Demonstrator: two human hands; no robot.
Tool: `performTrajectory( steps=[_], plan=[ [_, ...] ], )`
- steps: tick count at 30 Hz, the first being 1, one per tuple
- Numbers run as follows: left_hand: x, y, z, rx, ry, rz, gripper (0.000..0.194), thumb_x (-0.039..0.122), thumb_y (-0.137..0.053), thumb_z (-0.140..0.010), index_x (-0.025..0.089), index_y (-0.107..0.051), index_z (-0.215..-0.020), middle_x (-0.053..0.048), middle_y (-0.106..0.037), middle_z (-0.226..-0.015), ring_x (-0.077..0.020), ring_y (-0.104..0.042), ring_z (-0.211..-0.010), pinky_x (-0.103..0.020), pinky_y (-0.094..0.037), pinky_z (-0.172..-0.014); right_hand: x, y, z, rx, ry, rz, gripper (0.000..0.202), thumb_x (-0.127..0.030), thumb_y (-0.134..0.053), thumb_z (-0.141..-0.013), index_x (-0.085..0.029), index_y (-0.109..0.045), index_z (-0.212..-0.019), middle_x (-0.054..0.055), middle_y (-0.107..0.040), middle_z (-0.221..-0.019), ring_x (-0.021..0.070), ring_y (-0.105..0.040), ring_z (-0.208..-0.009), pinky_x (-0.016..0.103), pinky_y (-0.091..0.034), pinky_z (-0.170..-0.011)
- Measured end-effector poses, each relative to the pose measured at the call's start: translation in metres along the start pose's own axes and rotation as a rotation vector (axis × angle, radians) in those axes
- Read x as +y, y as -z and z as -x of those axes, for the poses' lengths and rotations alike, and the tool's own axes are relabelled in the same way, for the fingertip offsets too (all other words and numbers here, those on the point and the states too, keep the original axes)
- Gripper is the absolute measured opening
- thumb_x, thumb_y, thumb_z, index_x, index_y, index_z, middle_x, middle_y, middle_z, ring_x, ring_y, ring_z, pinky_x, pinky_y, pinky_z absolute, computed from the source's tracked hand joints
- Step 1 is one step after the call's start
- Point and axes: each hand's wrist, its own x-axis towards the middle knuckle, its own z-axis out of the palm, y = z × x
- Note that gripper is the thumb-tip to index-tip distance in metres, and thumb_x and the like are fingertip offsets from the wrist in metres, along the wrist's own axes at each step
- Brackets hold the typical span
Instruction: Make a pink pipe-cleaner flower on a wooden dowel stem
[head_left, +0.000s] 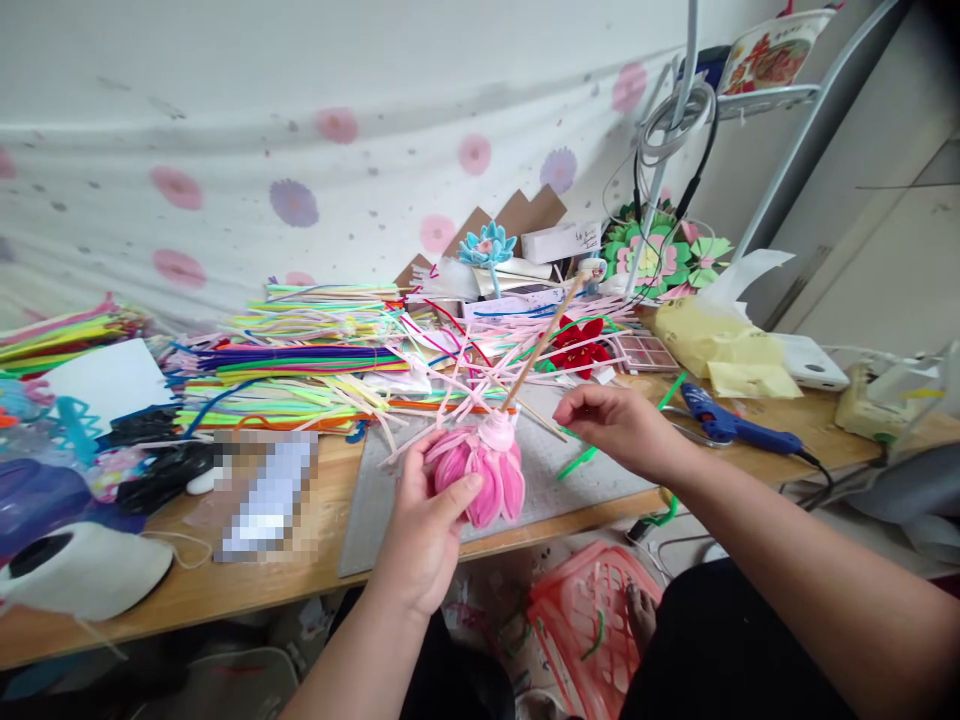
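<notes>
My left hand (435,510) is closed round a pink pipe-cleaner flower (480,478), held upside down over the table's front edge. The petals hang downward, and a pale pink wrapped base (496,430) sits on top. From that base a thin wooden stick (541,345) rises, leaning to the right. My right hand (619,425) hovers just right of the stick, apart from the flower, with thumb and fingers pinched together. Whatever it may hold is too small to make out. A green pipe cleaner (577,463) lies on the grey cutting mat (394,500) below it.
Bundles of coloured pipe cleaners (300,360) cover the back left. A red flower (576,348) and a blue flower (487,245) are behind my hands. At right lies a blue glue gun (739,420) with its cable. Below the table is a red plastic basket (577,610).
</notes>
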Motion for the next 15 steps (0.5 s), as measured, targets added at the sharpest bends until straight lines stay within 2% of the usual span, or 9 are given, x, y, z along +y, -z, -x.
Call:
performTrajectory(
  steps=[3,6,7,9,12,14,15],
  plan=[
    [0.003,-0.003,0.004,-0.075,0.099,0.090,0.045,0.020,-0.074,-0.071,0.025,-0.054,-0.110,-0.002,-0.063,-0.111,-0.0139,-0.061,-0.093,-0.024,-0.051,-0.074,-0.006,0.000,0.005,-0.083,0.019,-0.007,0.015,-0.029,-0.064,-0.076,-0.016,-0.069,-0.084,0.006,-0.070,-0.083,0.0184,-0.063,-0.078,0.033,-0.049,-0.073],
    [0.000,-0.003,0.007,-0.096,0.079,0.007,0.050,0.022,-0.075,-0.070,0.026,-0.051,-0.113,-0.003,-0.062,-0.115,-0.0166,-0.061,-0.098,-0.028,-0.051,-0.078,-0.014,0.000,0.011,-0.198,0.098,-0.072,0.024,-0.033,-0.062,-0.084,-0.018,-0.069,-0.101,0.009,-0.068,-0.102,0.0206,-0.062,-0.095,0.036,-0.049,-0.083],
    [-0.002,-0.002,0.008,-0.091,0.021,-0.064,0.054,0.023,-0.076,-0.069,0.027,-0.050,-0.116,-0.003,-0.061,-0.118,-0.0187,-0.061,-0.101,-0.030,-0.051,-0.082,-0.017,-0.001,0.013,-0.219,0.134,-0.099,0.025,-0.034,-0.063,-0.084,-0.019,-0.068,-0.103,0.009,-0.067,-0.108,0.0207,-0.061,-0.098,0.036,-0.048,-0.085],
    [-0.006,-0.001,0.009,-0.060,-0.179,-0.242,0.061,0.023,-0.077,-0.067,0.027,-0.047,-0.119,-0.006,-0.058,-0.123,-0.0235,-0.058,-0.111,-0.037,-0.047,-0.092,-0.020,-0.005,0.016,-0.231,0.203,-0.145,0.028,-0.036,-0.069,-0.080,-0.021,-0.068,-0.104,0.009,-0.065,-0.115,0.0195,-0.060,-0.096,0.036,-0.049,-0.085],
    [-0.011,0.000,0.011,-0.029,-0.481,-0.480,0.066,0.021,-0.077,-0.067,0.027,-0.044,-0.125,-0.009,-0.052,-0.131,-0.0276,-0.052,-0.120,-0.044,-0.039,-0.102,-0.023,-0.012,0.019,-0.186,0.283,-0.182,0.029,-0.035,-0.072,-0.078,-0.022,-0.070,-0.104,0.007,-0.065,-0.105,0.0158,-0.060,-0.083,0.031,-0.051,-0.073],
    [-0.011,0.001,0.011,-0.043,-0.554,-0.534,0.067,0.021,-0.076,-0.069,0.028,-0.042,-0.127,-0.009,-0.050,-0.132,-0.0278,-0.051,-0.121,-0.045,-0.038,-0.103,-0.025,-0.015,0.019,-0.141,0.339,-0.185,0.024,-0.034,-0.070,-0.081,-0.022,-0.072,-0.102,0.006,-0.066,-0.091,0.0151,-0.061,-0.077,0.028,-0.050,-0.066],
    [-0.010,0.001,0.009,-0.068,-0.541,-0.524,0.068,0.022,-0.076,-0.069,0.029,-0.042,-0.127,-0.009,-0.052,-0.131,-0.0278,-0.053,-0.119,-0.044,-0.040,-0.101,-0.026,-0.016,0.019,-0.119,0.363,-0.172,0.021,-0.034,-0.069,-0.082,-0.021,-0.073,-0.098,0.005,-0.066,-0.086,0.0155,-0.061,-0.076,0.028,-0.050,-0.065]
  ],
)
